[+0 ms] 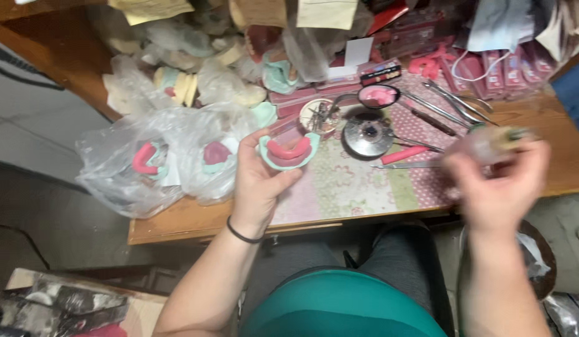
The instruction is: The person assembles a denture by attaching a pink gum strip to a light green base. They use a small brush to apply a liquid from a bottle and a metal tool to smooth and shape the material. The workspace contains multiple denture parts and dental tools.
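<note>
1. Both hands are up over the counter (pixel 364 193): my left hand (pixel 258 187) is curled around a mint-green dental cast (pixel 288 153) with a pink wax rim, gripping it from below so the arch faces up; my right hand (pixel 499 181) is blurred, closed about something small and pale that I cannot make out.
2. Largest around me, the clear bags (pixel 158 159) at the left hold two more casts with pink rims, bagged and lying untouched.
3. Behind them sits a heap of bagged plaster models (pixel 196 68), also untouched.
4. On the patterned mat (pixel 352 181) stands a round metal burner (pixel 367 136), just right of the cast, with no flame that I can see.
5. Pliers and hand tools (pixel 452 103) lie beyond it, none picked up.
6. I judge the work early to midway: one cast in hand with wax already seated, the others still bagged.
</note>
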